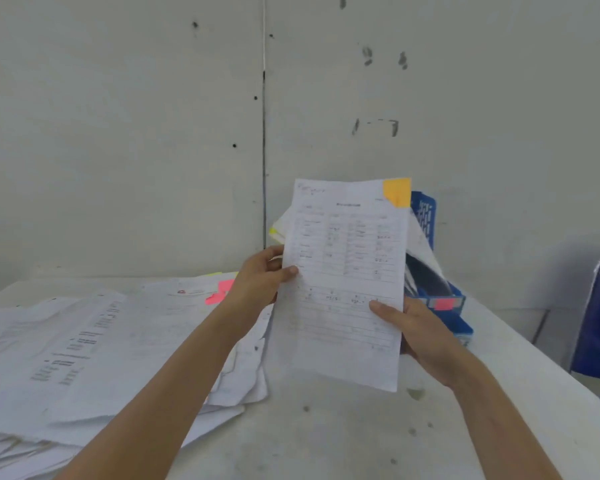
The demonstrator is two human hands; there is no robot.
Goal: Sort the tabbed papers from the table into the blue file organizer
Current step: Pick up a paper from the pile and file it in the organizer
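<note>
Orange-tabbed sheet [340, 278] held up in front of the blue file organizer [426, 213]
On my feed the left hand [260, 282] and right hand [419, 330] each have a pinch grip on a side edge. I reckon it's light and floppy, so two edges suit it. Paper pile [101, 341] left of the organizer on a scuffed pale desk [326, 438], blotchy wall behind.

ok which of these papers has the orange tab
The sheet held upright by the left hand and right hand: its orange tab sits at the top right corner. A paper on the pile carries a pink tab instead.
</note>
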